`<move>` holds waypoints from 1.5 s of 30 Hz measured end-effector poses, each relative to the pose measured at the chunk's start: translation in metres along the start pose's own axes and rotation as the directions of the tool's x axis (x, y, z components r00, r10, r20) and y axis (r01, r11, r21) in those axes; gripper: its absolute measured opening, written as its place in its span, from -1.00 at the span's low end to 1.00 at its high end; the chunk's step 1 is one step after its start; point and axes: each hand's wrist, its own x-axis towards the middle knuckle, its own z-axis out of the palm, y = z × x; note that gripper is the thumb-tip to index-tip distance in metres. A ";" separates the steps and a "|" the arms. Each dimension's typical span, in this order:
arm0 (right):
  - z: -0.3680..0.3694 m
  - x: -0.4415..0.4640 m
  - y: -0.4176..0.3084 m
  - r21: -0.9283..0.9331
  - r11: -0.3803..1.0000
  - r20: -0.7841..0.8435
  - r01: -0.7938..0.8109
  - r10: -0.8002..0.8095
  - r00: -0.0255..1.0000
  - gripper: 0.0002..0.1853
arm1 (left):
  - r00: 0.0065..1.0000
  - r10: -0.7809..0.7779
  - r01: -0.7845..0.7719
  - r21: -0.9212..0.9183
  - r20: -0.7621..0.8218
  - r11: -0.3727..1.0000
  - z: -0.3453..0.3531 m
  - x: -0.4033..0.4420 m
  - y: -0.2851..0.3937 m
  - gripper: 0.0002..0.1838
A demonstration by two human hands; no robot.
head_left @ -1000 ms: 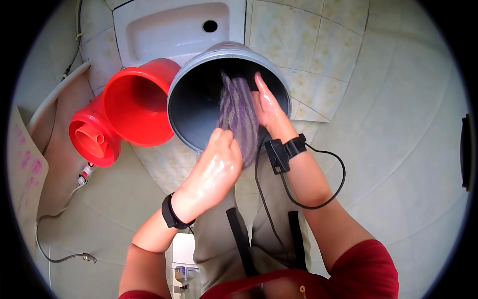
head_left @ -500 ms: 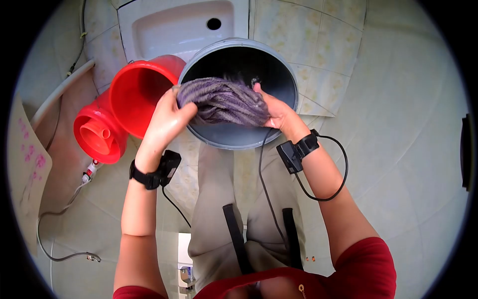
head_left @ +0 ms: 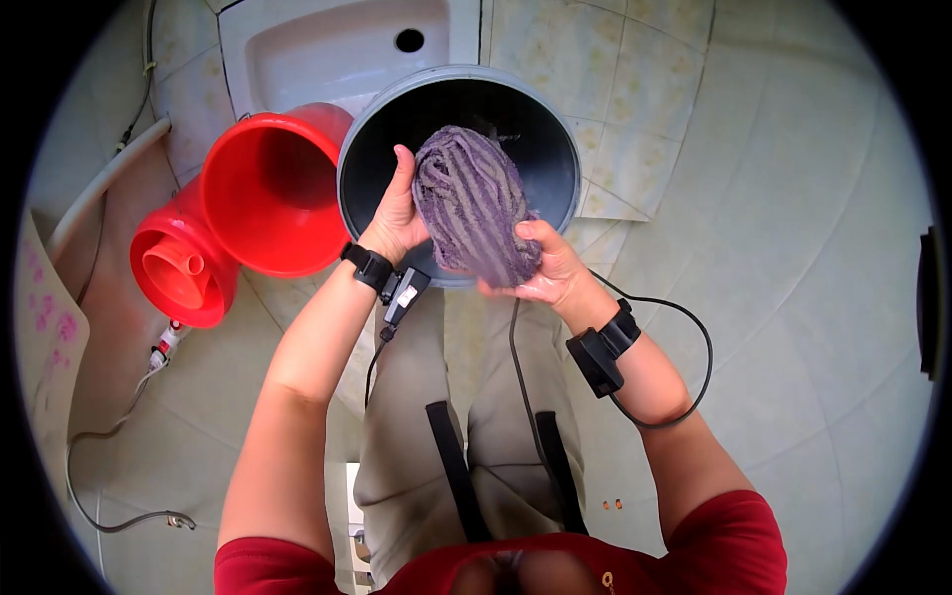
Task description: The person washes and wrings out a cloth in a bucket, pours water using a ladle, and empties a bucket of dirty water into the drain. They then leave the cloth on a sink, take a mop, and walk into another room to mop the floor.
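A wet-looking purple and grey striped cloth [head_left: 474, 203], bunched into a thick bundle, is held over the grey bucket [head_left: 369, 119]. On its left side, my left hand [head_left: 400, 218] supports it with the thumb pointing up and the fingers mostly hidden behind the cloth. My right hand [head_left: 551, 266] grips the lower right end, thumb on top and fingers underneath. The bucket's inside is dark, and what lies at its bottom is mostly hidden by the cloth.
Left of the grey bucket lies a large red bucket [head_left: 223, 213], with a smaller red container [head_left: 149, 283] beside it. A white basin [head_left: 327, 59] with a drain hole is set behind. A grey hose [head_left: 89, 433] runs along the left floor. Cables hang from both wrist devices.
The cloth has turned from lying crosswise to a steep, nearly upright slant. My left hand has shifted right and turned thumb-up; my right hand has moved down to the lower end.
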 end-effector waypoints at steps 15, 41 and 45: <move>0.013 0.016 -0.016 -0.932 0.361 -0.109 -0.020 -0.226 0.968 -0.49 | 0.910 0.374 -0.105 0.776 -0.177 0.622 0.063 0.029 0.013 -0.66; 0.000 -0.022 0.018 0.160 0.978 0.141 0.134 -0.157 0.977 -0.45 | 0.936 0.258 -0.036 0.666 -0.238 0.745 0.024 0.009 0.014 -0.35; -0.005 -0.014 0.030 0.293 0.945 0.175 0.146 -0.203 0.963 -0.42 | 0.962 0.273 -0.271 0.205 0.022 0.940 0.031 0.018 -0.013 -0.39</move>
